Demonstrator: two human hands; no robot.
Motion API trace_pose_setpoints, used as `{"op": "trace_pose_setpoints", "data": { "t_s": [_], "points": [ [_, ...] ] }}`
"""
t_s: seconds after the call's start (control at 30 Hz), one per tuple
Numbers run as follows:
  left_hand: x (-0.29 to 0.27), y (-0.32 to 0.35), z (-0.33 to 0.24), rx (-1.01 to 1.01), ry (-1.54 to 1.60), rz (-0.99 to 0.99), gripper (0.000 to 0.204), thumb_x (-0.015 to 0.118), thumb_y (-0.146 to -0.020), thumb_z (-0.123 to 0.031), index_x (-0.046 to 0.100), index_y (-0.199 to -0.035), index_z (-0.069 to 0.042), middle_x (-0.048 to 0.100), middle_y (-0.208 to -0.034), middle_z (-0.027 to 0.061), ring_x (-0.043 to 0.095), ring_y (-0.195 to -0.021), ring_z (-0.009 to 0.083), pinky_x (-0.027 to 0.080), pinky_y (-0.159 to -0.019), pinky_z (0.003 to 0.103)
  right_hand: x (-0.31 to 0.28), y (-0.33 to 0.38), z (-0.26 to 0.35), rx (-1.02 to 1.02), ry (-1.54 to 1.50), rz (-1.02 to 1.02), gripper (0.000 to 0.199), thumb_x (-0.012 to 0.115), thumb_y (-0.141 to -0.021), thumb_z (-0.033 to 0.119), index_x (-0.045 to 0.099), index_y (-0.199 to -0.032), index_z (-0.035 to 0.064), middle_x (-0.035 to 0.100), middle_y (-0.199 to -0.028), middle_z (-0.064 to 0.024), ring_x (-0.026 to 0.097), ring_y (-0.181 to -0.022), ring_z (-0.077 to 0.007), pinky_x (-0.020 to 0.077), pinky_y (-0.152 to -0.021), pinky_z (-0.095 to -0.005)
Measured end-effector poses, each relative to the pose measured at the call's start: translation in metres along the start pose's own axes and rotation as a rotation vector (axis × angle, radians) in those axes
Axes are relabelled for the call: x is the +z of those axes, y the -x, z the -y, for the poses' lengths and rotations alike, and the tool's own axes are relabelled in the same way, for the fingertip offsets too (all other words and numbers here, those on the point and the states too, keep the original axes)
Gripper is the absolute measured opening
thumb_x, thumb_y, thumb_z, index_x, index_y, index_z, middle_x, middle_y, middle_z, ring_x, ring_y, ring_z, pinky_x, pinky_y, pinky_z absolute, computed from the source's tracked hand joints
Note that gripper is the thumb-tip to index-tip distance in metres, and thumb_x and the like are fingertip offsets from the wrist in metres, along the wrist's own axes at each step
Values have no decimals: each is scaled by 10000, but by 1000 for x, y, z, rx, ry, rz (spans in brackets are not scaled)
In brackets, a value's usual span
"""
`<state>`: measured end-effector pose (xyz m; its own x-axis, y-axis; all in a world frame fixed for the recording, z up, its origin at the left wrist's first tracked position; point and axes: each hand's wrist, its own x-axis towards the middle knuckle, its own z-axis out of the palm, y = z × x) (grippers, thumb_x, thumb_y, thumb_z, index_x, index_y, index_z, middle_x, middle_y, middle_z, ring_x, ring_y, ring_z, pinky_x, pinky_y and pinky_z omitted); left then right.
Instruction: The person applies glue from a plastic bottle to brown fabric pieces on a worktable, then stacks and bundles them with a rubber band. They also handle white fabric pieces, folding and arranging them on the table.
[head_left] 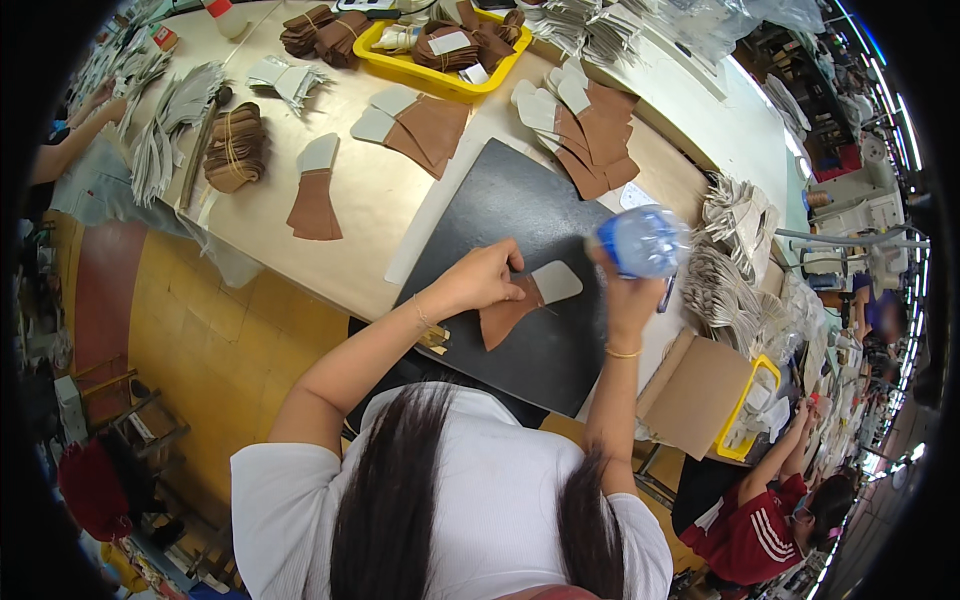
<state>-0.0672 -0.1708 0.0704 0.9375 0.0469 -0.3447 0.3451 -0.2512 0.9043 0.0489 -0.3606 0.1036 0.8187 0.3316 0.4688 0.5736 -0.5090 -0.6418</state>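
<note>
The fingers of the left hand (482, 278) are curled low over a brown piece with a pale grey end (507, 317), touching it near the join. A gap shows between thumb and forefinger, and whether the hidden fingers pinch the piece or only steady it cannot be told. The piece lies under and just beside them on a black board (500, 200), its pale end to their right and its brown end toward the wearer. Well to their right, the fingers of the right hand (627, 300) are closed around a clear bottle with blue on it (652, 245) (blurred, so its tilt and mouth are hard to judge).

Good handling here probably means 3 things: light, even pressure by the left fingers so the piece neither slides nor creases; a firm but unsqueezed right grip; and the bottle kept clear of the fan of pieces (600, 135) beyond the fingers, where a knock or drip might spoil several.
</note>
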Motion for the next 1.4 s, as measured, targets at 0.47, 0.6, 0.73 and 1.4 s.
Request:
{"op": "trace_pose_setpoints", "data": {
  "t_s": [0.47, 0.6, 0.73, 1.4],
  "points": [
    [-6, -75, -59, 447, 866, -205, 546, 576, -924, -56, 345, -1417, -19, 451, -1333, 102, 481, -1203, 168, 398, -1006, 296, -52, 13, -32, 221, -464, -235, 601, 798, -732, 35, 509, -1247, -80, 598, -1216, -182, 586, -1090, -235, 466, -964, -357],
    [4, -109, -68, -25, 1253, 24, 669, 574, -933, -80, 211, -1490, -148, 335, -1414, 135, 417, -1269, 232, 411, -1008, 385, -54, 18, -26, 253, -538, -257, 621, 791, -743, 47, 485, -1269, -76, 589, -1233, -189, 572, -1129, -251, 443, -1002, -373],
    [6, -86, -48, -97, 1091, 346, 613, 580, -941, -145, 262, -1462, -199, 430, -1344, 147, 532, -1154, 278, 478, -933, 440, -62, 19, -20, 222, -498, -215, 519, 718, -827, 66, 489, -1270, -79, 584, -1253, -172, 566, -1141, -249, 429, -1016, -379],
    [-181, 55, 120, -389, -522, -1205, 282, 752, -758, -216, 683, -964, -36, 646, -978, 126, 604, -962, 298, 468, -843, 418, -29, 22, 6, 102, -652, -50, 702, 801, -763, 187, 429, -1305, -58, 564, -1267, -218, 564, -1145, -272, 467, -980, -391]
  ]
}}
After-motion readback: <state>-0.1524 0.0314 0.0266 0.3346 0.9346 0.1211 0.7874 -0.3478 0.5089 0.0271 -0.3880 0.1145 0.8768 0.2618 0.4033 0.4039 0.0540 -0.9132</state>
